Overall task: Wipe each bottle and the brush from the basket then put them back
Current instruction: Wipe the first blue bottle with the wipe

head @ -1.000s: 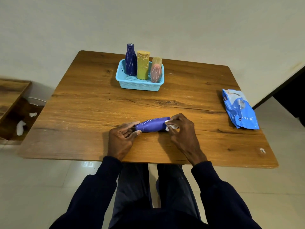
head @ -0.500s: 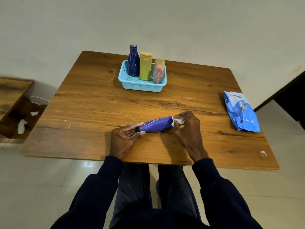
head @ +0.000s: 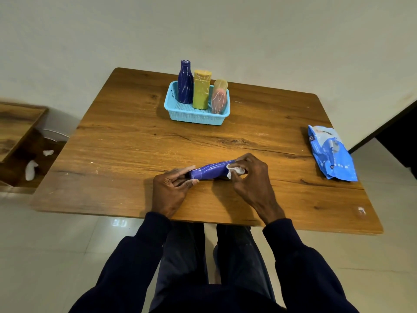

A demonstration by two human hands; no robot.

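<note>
pinching the cap end of a purple bottle (head: 209, 171), left hand (head: 171, 188) curls thumb and fingers round it, and the cap itself is hidden. right hand (head: 252, 177) grips a crumpled white wipe (head: 235, 171) against the bottle's other end, covering it. bottle lies sideways low over the tabletop (head: 135, 154) near the front edge; can't tell if it touches. further back, a light blue basket (head: 196, 118) holds a dark blue bottle (head: 185, 84), yellow bottle (head: 201, 91) and pink item (head: 219, 98) with a tan top; brush or bottle, can't tell. scuffed wood-grain top, cream wall, pale tiled floor. wooden shelf (head: 13, 123) at left is cut off, with white scraps (head: 31, 169) on it. blue wipes packet (head: 331, 152) near the right edge, print unreadable.
</note>
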